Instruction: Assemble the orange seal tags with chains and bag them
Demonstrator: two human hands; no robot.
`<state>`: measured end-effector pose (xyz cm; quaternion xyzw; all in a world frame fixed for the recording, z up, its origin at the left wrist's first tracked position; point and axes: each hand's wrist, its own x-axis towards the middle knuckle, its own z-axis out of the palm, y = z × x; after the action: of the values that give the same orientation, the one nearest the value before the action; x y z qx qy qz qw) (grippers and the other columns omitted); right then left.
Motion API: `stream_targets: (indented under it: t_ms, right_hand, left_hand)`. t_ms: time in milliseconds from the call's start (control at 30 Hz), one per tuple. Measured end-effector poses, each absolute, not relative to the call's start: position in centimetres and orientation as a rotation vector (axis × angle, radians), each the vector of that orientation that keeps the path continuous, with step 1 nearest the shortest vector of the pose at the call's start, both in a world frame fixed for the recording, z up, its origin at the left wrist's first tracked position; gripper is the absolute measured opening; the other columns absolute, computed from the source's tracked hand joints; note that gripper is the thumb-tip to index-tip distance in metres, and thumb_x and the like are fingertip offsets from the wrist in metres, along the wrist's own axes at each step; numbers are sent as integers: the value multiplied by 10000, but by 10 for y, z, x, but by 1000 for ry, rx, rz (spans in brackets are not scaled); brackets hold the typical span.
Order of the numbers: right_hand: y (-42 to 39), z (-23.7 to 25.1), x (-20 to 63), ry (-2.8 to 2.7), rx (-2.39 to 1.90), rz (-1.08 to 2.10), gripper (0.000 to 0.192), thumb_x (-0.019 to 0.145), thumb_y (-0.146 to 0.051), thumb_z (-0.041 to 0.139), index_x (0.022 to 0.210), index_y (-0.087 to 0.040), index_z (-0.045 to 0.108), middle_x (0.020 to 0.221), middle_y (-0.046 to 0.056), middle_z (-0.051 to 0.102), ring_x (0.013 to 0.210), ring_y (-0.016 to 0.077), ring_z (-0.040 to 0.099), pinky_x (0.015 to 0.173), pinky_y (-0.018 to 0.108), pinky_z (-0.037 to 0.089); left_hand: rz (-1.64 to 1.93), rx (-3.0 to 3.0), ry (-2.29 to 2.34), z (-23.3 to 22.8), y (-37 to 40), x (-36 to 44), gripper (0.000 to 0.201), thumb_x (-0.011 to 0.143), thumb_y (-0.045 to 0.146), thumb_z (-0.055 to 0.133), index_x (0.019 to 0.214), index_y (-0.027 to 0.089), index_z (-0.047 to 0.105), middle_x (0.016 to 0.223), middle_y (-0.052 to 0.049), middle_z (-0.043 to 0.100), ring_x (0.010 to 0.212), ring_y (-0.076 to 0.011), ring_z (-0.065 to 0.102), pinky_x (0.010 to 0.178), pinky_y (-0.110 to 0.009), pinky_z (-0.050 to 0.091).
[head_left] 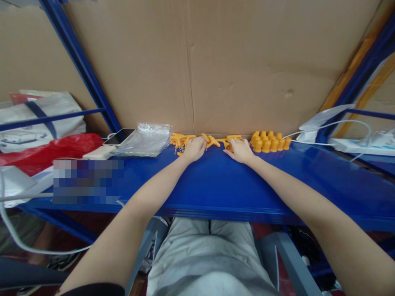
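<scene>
A row of small orange plastic pieces (pixel 212 141) lies along the back of the blue shelf (pixel 216 181), against a cardboard wall. My left hand (pixel 195 149) rests on the left pieces, fingers curled over them. My right hand (pixel 240 150) lies on the pieces just right of centre, touching an orange part under its fingers. Whether either hand truly grips a piece is hidden. To the right stands a tight cluster of upright orange pegs (pixel 269 142), apart from my right hand.
A clear plastic bag (pixel 145 139), a phone (pixel 119 137) and a white power bank (pixel 98 153) lie left of the pieces. Red and white bags (pixel 46 144) fill the far left. White chargers, a power strip (pixel 354 144) and cables sit at right. Blue uprights frame the shelf.
</scene>
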<state>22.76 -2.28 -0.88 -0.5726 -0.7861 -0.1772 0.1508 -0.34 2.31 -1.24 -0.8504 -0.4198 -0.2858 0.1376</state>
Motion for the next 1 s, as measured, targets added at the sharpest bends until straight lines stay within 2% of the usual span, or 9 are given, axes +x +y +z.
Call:
stream_targets:
  t_ms: [167, 267, 433, 633, 733, 900, 1000]
  right_hand:
    - [-24, -10, 223, -2196, -1731, -533, 389, 944, -379, 473, 1194, -97, 568, 1150, 243, 699, 1109, 371, 600, 931, 467, 301]
    - [-24, -9, 222, -2194, -1750, -552, 343, 935, -327, 454, 1137, -97, 611, 1118, 237, 708, 1093, 361, 602, 912, 451, 292]
    - [-23, -11, 224, -2199, -1578, -667, 297, 892, -299, 481, 1053, -107, 641, 1025, 201, 723, 990, 327, 617, 891, 421, 281]
    - [-17, -13, 231, -2201, -1239, -898, 247, 868, -272, 493, 1018, -136, 634, 961, 158, 707, 923, 293, 589, 898, 424, 272]
    - [-15, -12, 232, -2181, -1130, -942, 227, 869, -263, 497, 1017, -143, 621, 974, 150, 704, 913, 281, 582, 895, 423, 278]
    - [-18, -5, 233, -2187, -1037, -941, 251, 901, -265, 477, 1072, -138, 609, 1048, 163, 705, 916, 273, 581, 921, 441, 284]
    - [-22, 0, 233, -2245, -1043, -894, 281, 933, -265, 439, 1123, -150, 611, 1141, 175, 693, 990, 281, 584, 960, 464, 275]
  left_hand:
    - [-801, -2451, -1212, -12, 19, -2, 289, 950, 171, 412, 1115, 158, 648, 1232, -139, 688, 1173, -260, 630, 1040, -430, 438]
    - [-774, -2493, -1155, -10, 16, -1, 316, 936, 160, 420, 1151, 162, 652, 1273, -135, 677, 1220, -259, 609, 1066, -443, 422]
    - [-753, -2515, -1078, -10, 11, 2, 381, 915, 133, 422, 1229, 157, 635, 1364, -140, 632, 1297, -266, 565, 1107, -495, 395]
    - [-823, -2522, -922, -13, 10, 6, 523, 937, 121, 380, 1449, 187, 464, 1534, -122, 473, 1442, -239, 414, 1185, -519, 316]
    - [-845, -2521, -866, -13, 13, 5, 531, 963, 150, 372, 1489, 215, 413, 1543, -108, 465, 1462, -227, 384, 1211, -538, 263]
    - [-847, -2470, -866, -9, 12, 2, 464, 989, 183, 389, 1446, 201, 469, 1510, -128, 503, 1456, -234, 395, 1235, -547, 200]
    - [-885, -2415, -898, -4, 7, 3, 431, 999, 198, 395, 1420, 196, 489, 1494, -134, 519, 1453, -245, 397, 1236, -553, 189]
